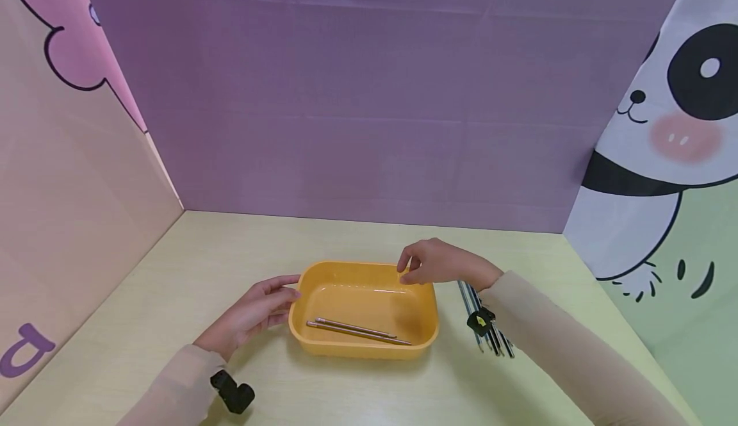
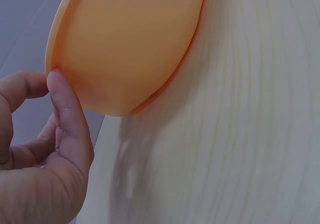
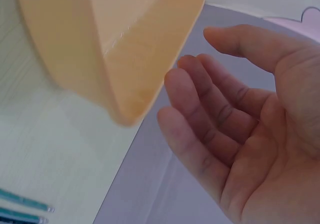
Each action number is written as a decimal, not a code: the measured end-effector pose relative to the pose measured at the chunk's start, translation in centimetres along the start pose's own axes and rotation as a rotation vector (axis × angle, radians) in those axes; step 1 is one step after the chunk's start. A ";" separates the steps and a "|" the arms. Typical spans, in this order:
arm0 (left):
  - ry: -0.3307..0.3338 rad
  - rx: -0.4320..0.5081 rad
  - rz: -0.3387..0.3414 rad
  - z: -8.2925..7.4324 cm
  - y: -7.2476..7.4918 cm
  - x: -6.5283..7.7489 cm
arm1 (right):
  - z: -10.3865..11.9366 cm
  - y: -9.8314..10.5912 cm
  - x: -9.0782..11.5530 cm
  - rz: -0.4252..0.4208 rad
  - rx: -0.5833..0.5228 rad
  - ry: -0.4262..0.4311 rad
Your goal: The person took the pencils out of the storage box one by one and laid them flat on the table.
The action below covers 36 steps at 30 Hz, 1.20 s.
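A yellow plastic tray (image 1: 357, 290) stands on the table, and two slim pencils (image 1: 359, 334) lie side by side near its front wall. At the tray's left end, my left hand (image 1: 259, 309) pinches the rim between thumb and fingers; the left wrist view shows this grip on the tray's edge (image 2: 125, 49) closely. Over the far right corner hovers my right hand (image 1: 441, 262), its fingers loosely bent and parted from the thumb. Nothing is between them in the right wrist view, where the hand (image 3: 240, 119) is beside the tray's corner.
Several dark and teal pencils (image 1: 468, 294) lie together on the table right of the tray, partly hidden under the right wrist and its black camera mount (image 1: 481, 320). A purple wall panel (image 1: 369, 106) rises at the back, with printed panels at both sides.
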<state>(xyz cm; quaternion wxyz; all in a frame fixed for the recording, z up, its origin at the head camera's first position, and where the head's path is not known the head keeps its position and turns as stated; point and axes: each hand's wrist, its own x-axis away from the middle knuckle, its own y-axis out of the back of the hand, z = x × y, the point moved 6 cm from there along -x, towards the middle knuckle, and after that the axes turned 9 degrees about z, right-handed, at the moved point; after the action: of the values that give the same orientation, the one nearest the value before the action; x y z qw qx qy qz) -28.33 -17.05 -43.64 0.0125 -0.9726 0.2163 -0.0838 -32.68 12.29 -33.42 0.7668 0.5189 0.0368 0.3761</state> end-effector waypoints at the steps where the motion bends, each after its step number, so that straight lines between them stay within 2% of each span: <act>1: -0.001 -0.002 0.003 0.0 0.0 0.0 | 0.3 -0.1 -0.2 0.007 0.008 0.009; 13: 0.005 -0.011 0.004 0.0 0.1 -0.2 | 3.1 -2.5 -3.0 0.133 0.114 0.057; 29: -0.002 -0.007 0.007 0.0 0.1 -0.1 | 5.0 -5.4 -6.2 0.307 0.110 0.122; 36: 0.002 -0.008 0.004 0.0 0.1 -0.1 | 4.9 -6.9 -7.6 0.388 0.148 0.091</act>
<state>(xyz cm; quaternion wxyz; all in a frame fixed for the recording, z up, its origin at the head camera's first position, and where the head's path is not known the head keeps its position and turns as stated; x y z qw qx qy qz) -28.43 -17.07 -43.61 0.0085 -0.9722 0.2185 -0.0839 -32.21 2.58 -39.45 0.6372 0.5539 -0.0017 0.5359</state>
